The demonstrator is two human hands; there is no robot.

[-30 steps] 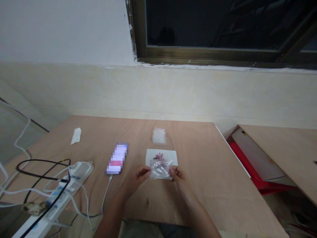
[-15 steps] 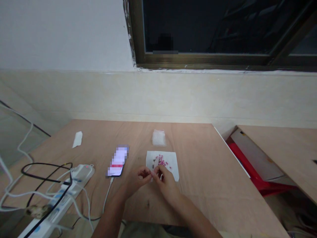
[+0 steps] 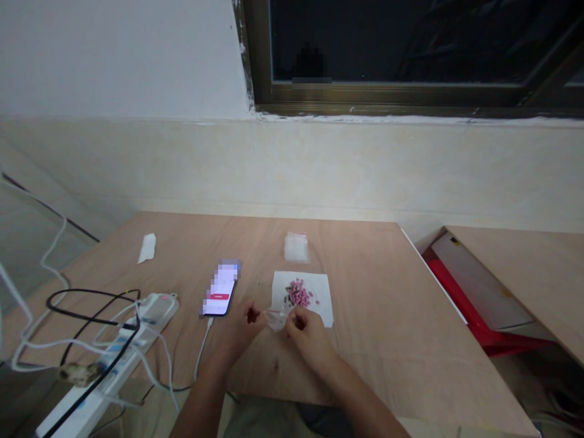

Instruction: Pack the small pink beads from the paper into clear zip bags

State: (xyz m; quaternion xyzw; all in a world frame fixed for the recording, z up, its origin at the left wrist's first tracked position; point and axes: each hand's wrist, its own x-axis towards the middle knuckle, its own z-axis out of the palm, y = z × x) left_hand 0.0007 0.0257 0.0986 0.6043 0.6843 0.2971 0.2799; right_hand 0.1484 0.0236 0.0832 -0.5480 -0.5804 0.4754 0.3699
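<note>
A small clear plastic zip bag [image 3: 276, 319] is stretched between my two hands above the near edge of the paper. My left hand [image 3: 250, 322] pinches its left side, and my right hand [image 3: 306, 331] pinches its right side. Just beyond my fingers lies a white sheet of paper [image 3: 322, 292] with a heap of small pink pieces [image 3: 298, 293] on it, a few darker ones at the heap's left. What the pieces are is too small to tell. Behind the paper lies a stack of clear plastic bags [image 3: 296, 247].
A phone [image 3: 222, 289] on a white cable lies left of the paper. Further left are a power strip [image 3: 150, 310] with tangled cords and a white scrap [image 3: 147, 248]. The table [image 3: 387, 304] meets the wall at the back; a red object [image 3: 483, 331] shows past its right edge.
My hands have drawn slightly apart, and the clear bag now shows spread between them. The heap of pink pieces is less covered by my fingers. The camera view has shifted slightly.
</note>
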